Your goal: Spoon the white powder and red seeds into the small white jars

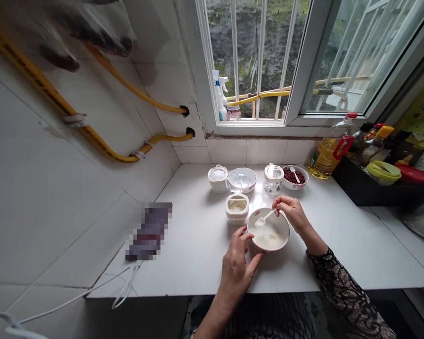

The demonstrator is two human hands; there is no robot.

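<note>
My left hand (236,268) grips the near left rim of a white ceramic bowl (284,238), which holds a soft white substance (270,238). My right hand (290,212) pinches the handle of a small white spoon (263,218), with its bowl end inside the dish above the white contents. Just behind the bowl stands an open square container (237,208) with pale cream inside. Further back are a lidded jar (218,179), a round dish under a clear lid (242,180), another small jar (273,176), and a bowl of red beans (294,176) with a spoon in it.
All this stands on a white counter (194,254) against a tiled wall with yellow hoses (134,89). A pixelated object (149,231) lies at its left, with a white cable (125,287) nearby. A cooking oil bottle (327,153) and a black tray of bottles (360,186) stand at right.
</note>
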